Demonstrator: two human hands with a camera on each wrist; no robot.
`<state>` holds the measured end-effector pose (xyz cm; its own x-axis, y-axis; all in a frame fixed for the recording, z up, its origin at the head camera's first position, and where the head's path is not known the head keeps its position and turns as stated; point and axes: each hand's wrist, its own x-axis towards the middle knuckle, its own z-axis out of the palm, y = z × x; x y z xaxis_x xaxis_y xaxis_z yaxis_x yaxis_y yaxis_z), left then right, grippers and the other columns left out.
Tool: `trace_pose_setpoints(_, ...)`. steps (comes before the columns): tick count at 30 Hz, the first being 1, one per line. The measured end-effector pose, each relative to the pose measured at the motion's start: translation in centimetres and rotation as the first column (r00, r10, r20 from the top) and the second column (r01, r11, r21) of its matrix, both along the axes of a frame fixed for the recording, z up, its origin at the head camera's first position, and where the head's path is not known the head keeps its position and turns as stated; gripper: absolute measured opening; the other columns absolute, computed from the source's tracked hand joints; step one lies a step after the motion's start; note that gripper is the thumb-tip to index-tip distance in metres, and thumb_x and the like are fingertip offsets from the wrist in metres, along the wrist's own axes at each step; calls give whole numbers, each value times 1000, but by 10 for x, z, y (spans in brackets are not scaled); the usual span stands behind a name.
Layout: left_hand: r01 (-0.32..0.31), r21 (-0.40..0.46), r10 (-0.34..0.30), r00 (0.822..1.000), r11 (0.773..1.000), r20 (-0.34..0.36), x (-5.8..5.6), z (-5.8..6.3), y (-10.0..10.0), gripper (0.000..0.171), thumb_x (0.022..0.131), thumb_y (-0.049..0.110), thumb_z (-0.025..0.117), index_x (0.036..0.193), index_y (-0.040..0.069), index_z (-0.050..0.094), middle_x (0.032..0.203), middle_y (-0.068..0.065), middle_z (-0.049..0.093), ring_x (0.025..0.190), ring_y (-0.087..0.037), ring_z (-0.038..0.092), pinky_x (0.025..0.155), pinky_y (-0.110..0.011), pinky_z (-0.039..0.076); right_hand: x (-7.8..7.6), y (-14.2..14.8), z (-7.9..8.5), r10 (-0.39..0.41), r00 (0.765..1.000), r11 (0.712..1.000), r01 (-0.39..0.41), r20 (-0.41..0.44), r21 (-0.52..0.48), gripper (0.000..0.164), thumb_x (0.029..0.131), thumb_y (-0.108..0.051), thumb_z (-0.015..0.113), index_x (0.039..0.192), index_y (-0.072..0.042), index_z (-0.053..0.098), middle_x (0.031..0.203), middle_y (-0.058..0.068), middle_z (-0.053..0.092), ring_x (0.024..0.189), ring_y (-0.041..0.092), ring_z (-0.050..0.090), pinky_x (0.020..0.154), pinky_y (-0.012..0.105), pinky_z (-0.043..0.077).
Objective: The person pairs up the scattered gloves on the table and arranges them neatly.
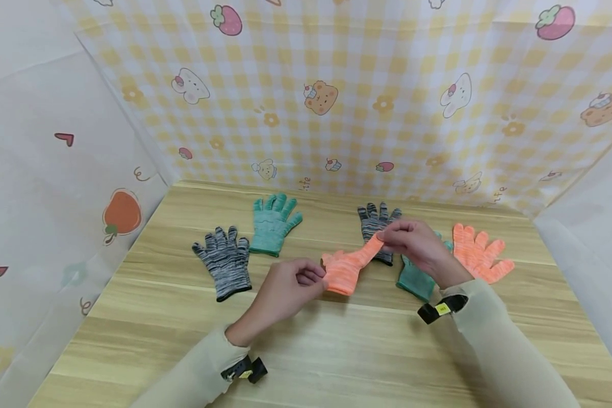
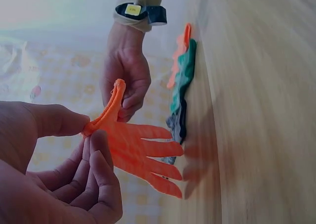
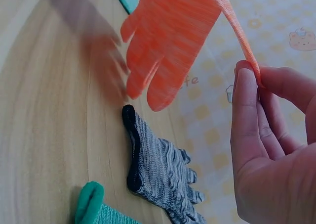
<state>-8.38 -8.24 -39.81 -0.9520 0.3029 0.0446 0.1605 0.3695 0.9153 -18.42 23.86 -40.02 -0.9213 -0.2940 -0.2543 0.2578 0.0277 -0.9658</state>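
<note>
An orange knit glove [image 1: 344, 272] is stretched between both hands above the wooden table, casting a shadow there. My left hand [image 1: 293, 289] pinches its cuff between thumb and fingers. On the other side, my right hand [image 1: 413, 243] pinches the end of the glove's drawn-out thumb [image 3: 242, 36]. Its other fingers [image 2: 158, 147] hang down, seen in the left wrist view. Behind the right hand lie a grey-striped glove [image 1: 371, 229] and a green glove [image 1: 415, 280], which the hand partly covers in the head view.
A second orange glove [image 1: 481, 252] lies flat at the right. Left of the hands are another grey-striped glove [image 1: 224, 263] and another green glove [image 1: 272, 226]. A yellow-checked cloth [image 1: 285, 130] hangs behind the wooden table [image 1: 347, 351], and a white sheet [image 1: 41, 198] borders its left side.
</note>
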Motion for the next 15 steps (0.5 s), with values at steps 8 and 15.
trace_pose_setpoints(8, 59, 18, -59, 998, 998, 10, 18, 2, 8, 7, 98, 8, 79, 104, 6, 79, 92, 4, 76, 85, -10, 73, 79, -27, 61, 21, 10, 2, 21, 1000, 999, -20, -22, 28, 18, 109, -5, 67, 102, -9, 82, 115, 5, 75, 109, 16, 75, 93, 34, 62)
trace_pose_setpoints(15, 101, 48, -102, 994, 994, 23, 31, -4, 12, 8, 96, 9, 82, 102, 9, 76, 92, 7, 74, 83, -9, 73, 78, -28, 62, 40, 18, -5, 51, 999, 995, -52, 14, 84, 13, 109, -6, 67, 106, -5, 80, 118, 7, 76, 111, 14, 75, 94, 37, 62)
